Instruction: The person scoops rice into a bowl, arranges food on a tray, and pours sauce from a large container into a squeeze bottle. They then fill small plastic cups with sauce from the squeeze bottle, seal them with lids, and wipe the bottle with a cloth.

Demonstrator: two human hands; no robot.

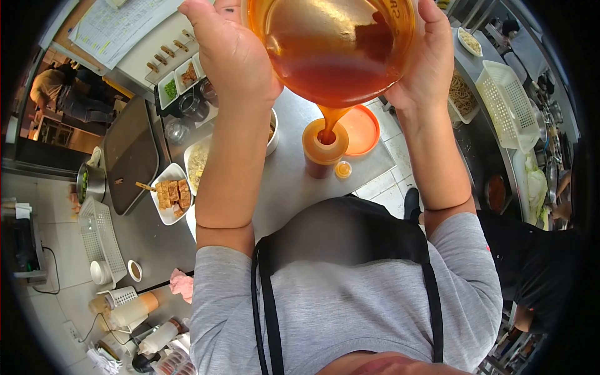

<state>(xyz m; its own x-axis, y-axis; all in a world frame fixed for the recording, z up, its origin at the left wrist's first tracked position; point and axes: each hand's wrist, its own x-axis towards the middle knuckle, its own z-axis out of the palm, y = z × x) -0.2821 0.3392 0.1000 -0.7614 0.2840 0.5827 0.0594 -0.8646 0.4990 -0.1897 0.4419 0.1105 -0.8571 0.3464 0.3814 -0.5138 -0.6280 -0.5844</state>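
My left hand [234, 62] and my right hand [428, 59] grip opposite sides of a translucent plastic tub [337, 44], tilted over the steel table. Reddish-orange sauce [334, 84] runs from its rim in a thick stream. The stream falls into the open mouth of an upright squeeze bottle [320, 164], partly filled with dark sauce. An orange lid [364, 132] lies just beside the bottle, and a small orange-and-clear cap [343, 169] sits close to its base. Some of my fingers are hidden behind the tub.
On the left are a white dish of browned cut pieces [172, 203], a dark tray [131, 153] and small condiment containers [169, 89]. A white plastic basket [507, 106] and noodles [461, 94] are at the right. Other people [528, 262] stand nearby.
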